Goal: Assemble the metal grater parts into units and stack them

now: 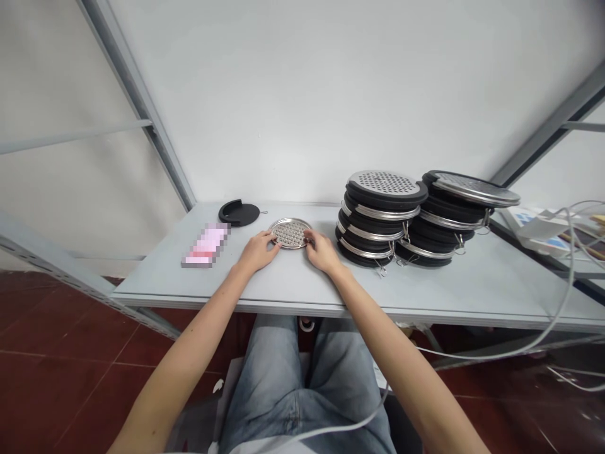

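Observation:
A round metal grater with a shiny rim and rows of raised holes lies on the grey table in front of me. My left hand grips its left edge, fingers bent at the rim. On the opposite side, my right hand has its thumb and fingers closed at the right edge. Just behind and left of the grater sits a round black holder, its curved raised wall on the left and a small wire loop at its right side.
Two stacks of black holders with metal discs, a nearer stack and a farther stack, stand to the right. A blurred pink phone-like object lies left. White cable hangs across the table's right front edge. Metal posts flank the table.

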`<state>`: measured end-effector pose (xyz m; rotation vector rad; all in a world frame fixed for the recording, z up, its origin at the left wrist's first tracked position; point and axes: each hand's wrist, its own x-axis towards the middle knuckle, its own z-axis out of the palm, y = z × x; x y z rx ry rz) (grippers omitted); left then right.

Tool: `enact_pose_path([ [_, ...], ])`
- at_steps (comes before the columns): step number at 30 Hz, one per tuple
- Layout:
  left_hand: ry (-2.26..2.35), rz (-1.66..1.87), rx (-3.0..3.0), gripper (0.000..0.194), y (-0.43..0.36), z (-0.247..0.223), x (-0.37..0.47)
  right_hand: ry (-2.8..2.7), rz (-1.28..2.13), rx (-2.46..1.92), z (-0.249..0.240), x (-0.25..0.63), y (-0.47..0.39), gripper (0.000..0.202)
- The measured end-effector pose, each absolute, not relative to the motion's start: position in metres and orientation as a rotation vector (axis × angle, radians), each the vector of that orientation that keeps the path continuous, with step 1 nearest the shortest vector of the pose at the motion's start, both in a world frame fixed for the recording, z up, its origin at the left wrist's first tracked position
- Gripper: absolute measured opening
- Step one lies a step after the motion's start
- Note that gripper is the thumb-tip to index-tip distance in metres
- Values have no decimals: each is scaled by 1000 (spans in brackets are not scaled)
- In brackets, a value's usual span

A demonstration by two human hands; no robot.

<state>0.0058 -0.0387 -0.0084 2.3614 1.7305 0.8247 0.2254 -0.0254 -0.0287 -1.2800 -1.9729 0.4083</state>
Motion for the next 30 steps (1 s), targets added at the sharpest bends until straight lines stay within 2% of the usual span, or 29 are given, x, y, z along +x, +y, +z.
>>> enact_pose_path([
  [2, 1736, 870, 2333, 33, -40, -8, 5, -1967, 412, -1307, -28, 225, -26, 46],
  [6, 1785, 912, 2261, 45, -44, -4, 5, -1952, 401, -1318, -28, 225, -25, 42],
  [15, 1793, 1179, 2193, 23, -45, -3, 6, -2038, 230, -1363, -29, 223, -26, 47],
  [22, 1766, 1101, 2231, 34, -33, -12, 0, -1985, 252, -1507, -23, 222, -30, 38],
  [27, 1706, 1076, 2224, 38, -35, -13, 0, -2065, 382, -1324, -24, 224, -20, 48],
  [30, 1594, 947, 2358, 57, -40, -12, 1, -2085, 415, -1283, -23, 223, -7, 50],
])
